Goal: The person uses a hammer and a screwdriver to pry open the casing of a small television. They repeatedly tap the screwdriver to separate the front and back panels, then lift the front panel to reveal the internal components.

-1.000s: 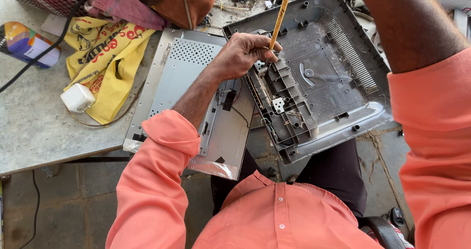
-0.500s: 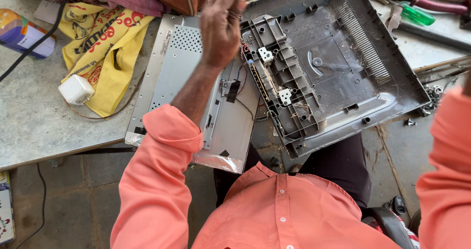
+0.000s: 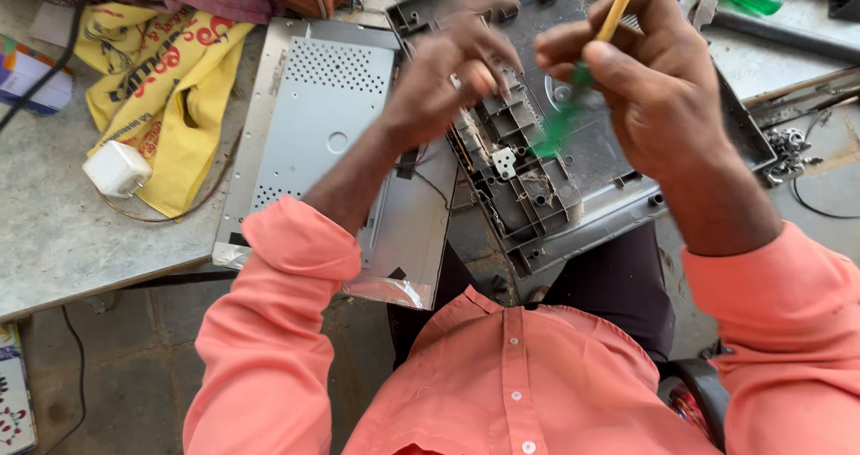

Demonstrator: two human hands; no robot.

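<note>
Surface: grey stone worktop is seen from the head view, with paved floor below its edge.
Panel: a perforated grey metal shield plate is laid on the worktop, its near corner overhanging the edge.
Housing: a dark grey plastic casing is propped tilted over the lap, its ribbed inner side turned upward, just beside the metal plate.
Left hand: the left hand is placed on the casing's ribbed left rim, fingers curled and pressed against the plastic; motion blur hides whether anything is pinched.
Right hand: the right hand is held above the casing, fingers pressed together around a screwdriver with a yellow shaft-end and green handle, its tip directed down at the ribbed section.
Bracket: a small white metal tab is seen on the ribs, near the tool tip.
Surroundings: a yellow cloth and a white plug adapter are lying left of the plate; loose screws are scattered at right.
</note>
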